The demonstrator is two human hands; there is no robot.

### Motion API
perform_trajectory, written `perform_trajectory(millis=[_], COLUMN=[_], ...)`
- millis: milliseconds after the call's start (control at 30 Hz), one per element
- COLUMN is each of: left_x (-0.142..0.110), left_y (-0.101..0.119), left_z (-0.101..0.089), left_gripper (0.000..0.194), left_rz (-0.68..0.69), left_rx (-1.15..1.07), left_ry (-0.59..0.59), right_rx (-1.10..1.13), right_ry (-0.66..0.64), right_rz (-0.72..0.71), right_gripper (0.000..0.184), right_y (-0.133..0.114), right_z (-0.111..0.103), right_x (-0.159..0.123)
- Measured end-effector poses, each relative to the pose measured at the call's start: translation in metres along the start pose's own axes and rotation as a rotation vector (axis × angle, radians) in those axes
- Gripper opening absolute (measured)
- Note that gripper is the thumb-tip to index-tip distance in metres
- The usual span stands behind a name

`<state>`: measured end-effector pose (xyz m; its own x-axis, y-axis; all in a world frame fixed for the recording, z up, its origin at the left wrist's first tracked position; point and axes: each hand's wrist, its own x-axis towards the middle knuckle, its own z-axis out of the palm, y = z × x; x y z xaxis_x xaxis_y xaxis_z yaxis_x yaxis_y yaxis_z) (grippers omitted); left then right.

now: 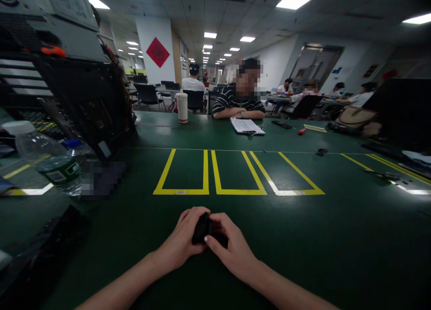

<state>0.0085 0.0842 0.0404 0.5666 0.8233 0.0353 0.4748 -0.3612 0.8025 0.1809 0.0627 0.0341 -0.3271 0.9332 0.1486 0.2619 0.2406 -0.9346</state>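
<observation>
A small dark object (201, 229) with a blocky shape is between my two hands, low over the green table (289, 238). Its kind is hard to make out, since fingers cover much of it. My left hand (183, 236) wraps around its left side, thumb at the near edge. From the right, my right hand (234, 245) grips it with thumb and curled fingers, leaving a gap beneath the palm. Just beyond the hands, yellow tape (182, 192) marks several open-ended boxes on the tabletop.
At left stand an opened computer case (90, 90) and a clear water bottle (50, 162); a black bag-like item (47, 251) lies nearer. Across the table a person in a striped top (225, 99) sits behind a clipboard (247, 126). A white cup (182, 107) stands left of them.
</observation>
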Motion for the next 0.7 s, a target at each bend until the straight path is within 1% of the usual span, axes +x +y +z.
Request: perform_trajectory(millis=[167, 233, 333, 367, 433, 500, 600, 700], left_x=[0.0003, 0.0009, 0.0016, 0.0018, 0.0019, 0.0018, 0.0017, 0.0020], left_y=[0.0012, 0.0001, -0.0028, -0.0037, -0.0051, -0.0056, -0.0039, -0.0014], left_z=[-0.0009, -0.0003, 0.0010, 0.0013, 0.0016, 0.0016, 0.0013, 0.0014], left_gripper=[0.054, 0.054, 0.055, 0.055, 0.056, 0.057, 0.058, 0.055], left_rz=[0.013, 0.006, -0.010, -0.014, -0.020, -0.024, -0.024, 0.014], left_rx=[0.005, -0.003, -0.022, -0.026, -0.031, -0.032, -0.033, -0.005], left_ry=[0.004, 0.009, 0.011, 0.006, -0.003, -0.004, -0.002, 0.025], right_rx=[-0.007, -0.003, 0.033, 0.038, 0.029, 0.003, -0.016, -0.003], right_ry=[0.052, 0.071, 0.077, 0.069, 0.051, 0.035, 0.023, 0.047], right_rz=[-0.032, -0.021, 0.038, 0.055, 0.066, 0.049, 0.015, -0.029], right_gripper=[0.019, 0.022, 0.034, 0.036, 0.031, 0.026, 0.027, 0.024], right_y=[0.0007, 0.0020, 0.0027, 0.0026, 0.0022, 0.0020, 0.0031, 0.0049], right_z=[0.0008, 0.0014, 0.0016, 0.0015, 0.0011, 0.0008, 0.0007, 0.0012], right_x=[-0.0005, 0.0002, 0.0016, 0.0021, 0.0026, 0.0025, 0.0015, 0.0008])
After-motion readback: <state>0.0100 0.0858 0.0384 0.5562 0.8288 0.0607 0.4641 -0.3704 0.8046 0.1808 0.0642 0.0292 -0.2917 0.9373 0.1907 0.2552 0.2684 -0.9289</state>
